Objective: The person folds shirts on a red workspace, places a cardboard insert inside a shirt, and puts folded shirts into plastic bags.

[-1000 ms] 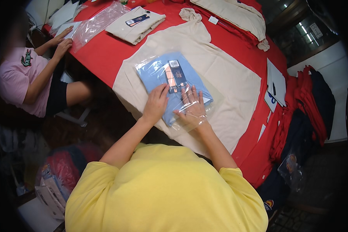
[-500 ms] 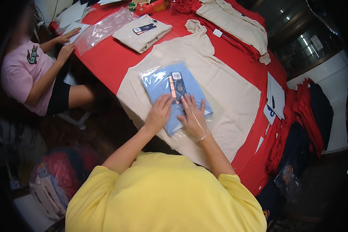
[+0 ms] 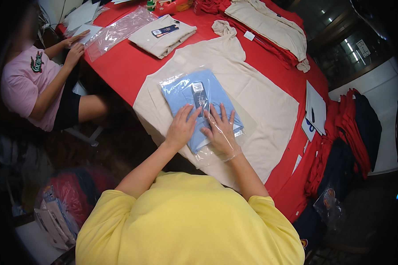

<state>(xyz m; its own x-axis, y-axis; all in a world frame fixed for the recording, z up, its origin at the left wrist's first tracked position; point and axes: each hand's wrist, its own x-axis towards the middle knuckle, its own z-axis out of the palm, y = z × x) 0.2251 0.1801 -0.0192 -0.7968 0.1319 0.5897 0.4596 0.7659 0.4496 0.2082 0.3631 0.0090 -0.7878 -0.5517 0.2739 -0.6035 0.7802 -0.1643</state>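
Note:
A folded light-blue shirt (image 3: 177,95) lies in a clear plastic bag (image 3: 204,160) with a dark hang tag (image 3: 200,90) on its front. My left hand (image 3: 180,128) rests on its lower left part, fingers stretched out beside the tag. The fingers of my right hand (image 3: 222,130) are spread flat over the lower right part, by the tag's lower end. Clear plastic runs across my right wrist, so that hand appears to be inside the bag's mouth. Under the bag, a cream shirt (image 3: 265,101) is spread out on the red-covered table (image 3: 115,73).
Beyond lie a folded cream shirt (image 3: 181,37) with a tag and an unused-looking plastic bag (image 3: 119,33). Cream garments (image 3: 265,26) are piled at the far right. White cards (image 3: 314,110) and red garments (image 3: 347,132) line the right edge. A co-worker (image 3: 35,92) sits at left.
The hang tag has shifted slightly, and the glare on it has gone. My hands have moved only a little on the bag. The co-worker's hands have drawn back slightly.

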